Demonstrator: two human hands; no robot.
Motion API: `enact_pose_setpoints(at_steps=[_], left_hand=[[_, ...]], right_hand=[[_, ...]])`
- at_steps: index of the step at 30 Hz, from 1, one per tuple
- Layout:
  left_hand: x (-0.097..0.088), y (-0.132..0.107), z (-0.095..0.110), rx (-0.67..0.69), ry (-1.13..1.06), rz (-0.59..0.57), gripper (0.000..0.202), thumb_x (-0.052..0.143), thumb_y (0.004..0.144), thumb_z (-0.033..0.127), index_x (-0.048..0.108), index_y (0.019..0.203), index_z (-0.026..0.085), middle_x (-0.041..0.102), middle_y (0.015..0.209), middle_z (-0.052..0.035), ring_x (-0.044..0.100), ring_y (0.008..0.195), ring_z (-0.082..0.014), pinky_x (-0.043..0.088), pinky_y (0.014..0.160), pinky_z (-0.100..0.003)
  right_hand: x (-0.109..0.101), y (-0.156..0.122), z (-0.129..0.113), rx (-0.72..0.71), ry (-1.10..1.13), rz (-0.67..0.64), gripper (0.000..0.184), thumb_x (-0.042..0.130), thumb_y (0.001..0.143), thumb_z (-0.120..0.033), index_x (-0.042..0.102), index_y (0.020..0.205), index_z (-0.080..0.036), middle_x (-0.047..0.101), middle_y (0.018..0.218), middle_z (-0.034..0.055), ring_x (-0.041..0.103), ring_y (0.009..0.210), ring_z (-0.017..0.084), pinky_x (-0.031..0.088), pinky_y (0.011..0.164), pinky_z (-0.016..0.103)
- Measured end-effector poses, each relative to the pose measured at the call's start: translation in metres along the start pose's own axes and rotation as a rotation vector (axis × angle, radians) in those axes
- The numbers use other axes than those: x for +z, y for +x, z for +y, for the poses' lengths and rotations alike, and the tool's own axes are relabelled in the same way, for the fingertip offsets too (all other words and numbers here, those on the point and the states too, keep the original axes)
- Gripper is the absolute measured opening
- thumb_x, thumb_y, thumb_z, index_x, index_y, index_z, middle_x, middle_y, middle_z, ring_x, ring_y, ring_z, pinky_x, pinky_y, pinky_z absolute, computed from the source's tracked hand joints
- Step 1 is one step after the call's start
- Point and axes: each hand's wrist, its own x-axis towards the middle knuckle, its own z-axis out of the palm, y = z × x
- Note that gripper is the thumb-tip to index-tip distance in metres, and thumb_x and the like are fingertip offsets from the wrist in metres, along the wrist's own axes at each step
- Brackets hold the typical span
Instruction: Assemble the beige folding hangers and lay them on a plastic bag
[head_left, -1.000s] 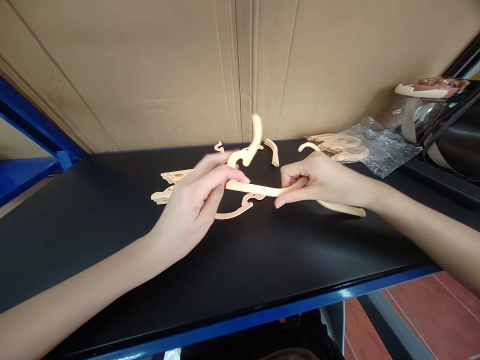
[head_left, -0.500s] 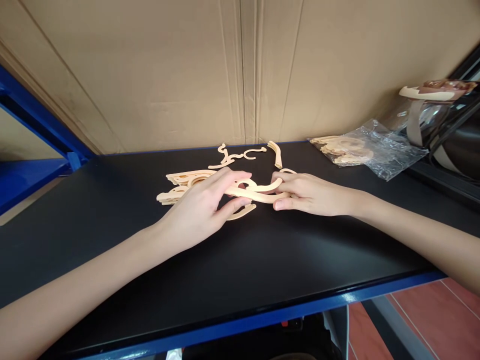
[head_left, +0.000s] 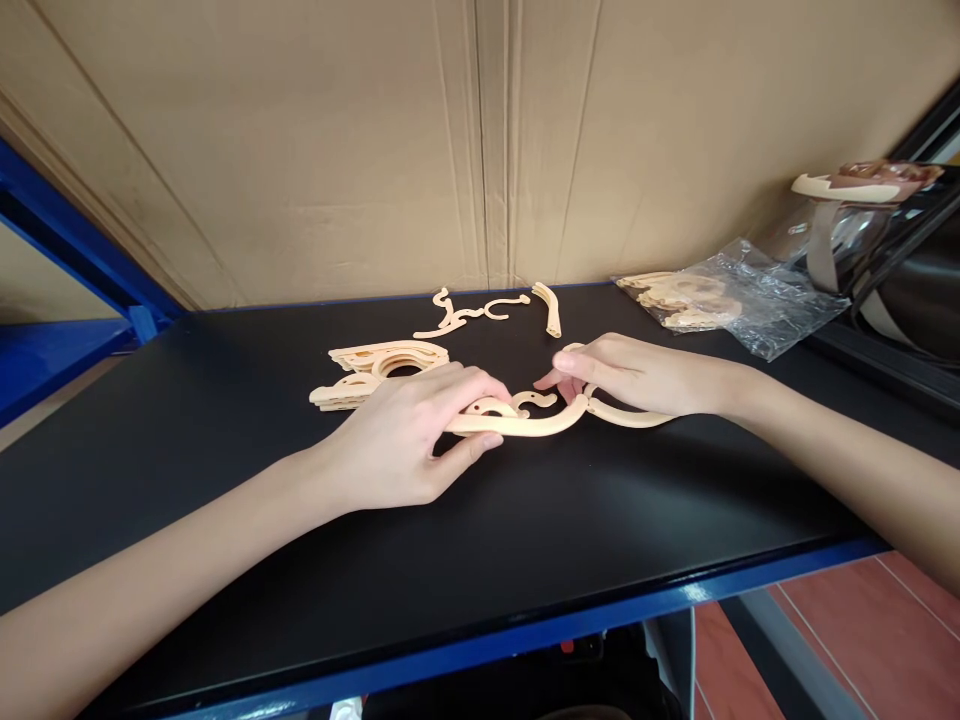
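My left hand (head_left: 420, 430) is closed around a beige plastic folding hanger (head_left: 525, 425), thumb below and fingers on top. The hanger's long curved arm reaches right, and a short curved piece with a hole shows behind it. At that arm's right end is my right hand (head_left: 615, 370), its thumb and forefinger apart, the other fingers curled and partly hidden. A second curved beige piece (head_left: 630, 415) runs under my right hand; whether it joins the held hanger I cannot tell. Beside my left hand lies a stack of folded beige hangers (head_left: 386, 355).
Loose beige hooks (head_left: 454, 318) and a small bundle of curved strips (head_left: 549, 308) lie at the back of the black shelf (head_left: 465, 560). A clear plastic bag (head_left: 787, 300) with beige parts is back right. Cardboard (head_left: 337, 150) stands behind; a blue edge (head_left: 525, 640) runs along the front.
The held hanger has come lower and nearer, its arm now curving towards my right hand. My right hand has loosened from it and shifted slightly right, thumb lifted.
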Motion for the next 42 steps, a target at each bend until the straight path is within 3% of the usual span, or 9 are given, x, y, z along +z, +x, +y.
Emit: enact_pose_setpoints(at_steps=[4,10,20,24,29,32,37,39,42], left_hand=[[0.002,-0.001,0.001,0.085,0.003,-0.079,0.02,0.047,0.093,0.021,0.057,0.111,0.019,0.066,0.096,-0.0033,0.059,0.078,-0.016,0.044,0.07,-0.029],[0.014,-0.001,0.013,0.266,0.176,-0.08,0.029,0.037,0.099,0.022,0.056,0.119,0.013,0.066,0.106,-0.0101,0.059,0.09,-0.0213,0.047,0.075,-0.034],[0.01,0.001,0.005,0.229,0.223,-0.123,0.027,0.038,0.097,0.015,0.058,0.115,0.017,0.064,0.11,-0.0079,0.053,0.091,-0.0228,0.04,0.081,-0.039],[0.011,0.001,-0.002,0.23,0.227,-0.163,0.039,0.039,0.089,-0.001,0.057,0.118,0.018,0.058,0.124,-0.0091,0.049,0.111,-0.0253,0.038,0.091,-0.041],[0.016,-0.001,-0.01,0.207,0.203,-0.158,0.052,0.034,0.082,-0.01,0.057,0.118,0.02,0.049,0.138,-0.0096,0.038,0.128,-0.0255,0.036,0.101,-0.043],[0.017,-0.002,-0.012,0.178,0.14,-0.142,0.057,0.03,0.081,-0.012,0.06,0.114,0.023,0.05,0.135,-0.0076,0.047,0.119,-0.0223,0.042,0.096,-0.039],[0.02,-0.001,-0.002,0.046,-0.003,-0.058,0.028,0.034,0.093,0.004,0.058,0.099,0.019,0.062,0.114,-0.0065,0.057,0.105,-0.021,0.047,0.09,-0.035],[0.023,-0.001,0.005,-0.029,-0.039,-0.023,0.015,0.041,0.096,0.016,0.053,0.105,0.018,0.063,0.106,-0.0063,0.059,0.099,-0.0218,0.049,0.085,-0.036],[0.028,-0.001,0.014,-0.076,-0.075,-0.013,0.023,0.047,0.095,0.02,0.047,0.118,0.017,0.06,0.112,-0.0068,0.059,0.102,-0.0216,0.05,0.087,-0.036]], right_hand=[[0.006,0.002,-0.005,0.008,-0.19,-0.054,0.032,0.051,0.092,-0.043,0.075,0.095,-0.022,0.072,0.086,0.0023,0.063,0.074,0.015,0.041,0.067,0.028],[0.015,0.002,-0.016,0.056,-0.47,0.057,0.023,0.059,0.086,-0.035,0.075,0.076,-0.022,0.064,0.059,-0.0003,0.052,0.053,0.013,0.031,0.052,0.027],[-0.003,0.005,-0.005,0.162,0.329,0.499,0.024,0.072,0.077,-0.041,0.065,0.081,-0.018,0.053,0.047,-0.0056,0.048,0.041,0.009,0.043,0.051,0.027],[-0.014,0.006,0.001,0.051,0.338,0.715,0.02,0.073,0.077,-0.036,0.061,0.074,-0.02,0.06,0.067,-0.0006,0.054,0.057,0.012,0.046,0.058,0.029],[-0.024,0.007,0.007,-0.002,0.532,0.803,0.016,0.067,0.082,-0.028,0.057,0.072,-0.021,0.064,0.085,0.0022,0.062,0.083,0.016,0.05,0.078,0.033],[-0.026,0.008,0.01,0.014,0.642,0.768,0.017,0.063,0.086,-0.032,0.055,0.074,-0.022,0.066,0.085,0.0031,0.063,0.083,0.017,0.051,0.079,0.034],[-0.026,0.005,0.006,0.006,0.457,0.614,0.023,0.063,0.086,-0.043,0.056,0.088,-0.021,0.063,0.071,0.0,0.049,0.053,0.01,0.042,0.052,0.026],[-0.024,0.0,-0.001,0.023,0.258,0.423,0.031,0.064,0.083,-0.05,0.059,0.088,-0.02,0.058,0.066,-0.0022,0.045,0.052,0.009,0.035,0.049,0.025],[-0.014,-0.006,-0.014,0.018,-0.041,0.008,0.042,0.071,0.071,-0.06,0.059,0.079,-0.021,0.05,0.06,-0.0058,0.042,0.052,0.008,0.028,0.048,0.023]])
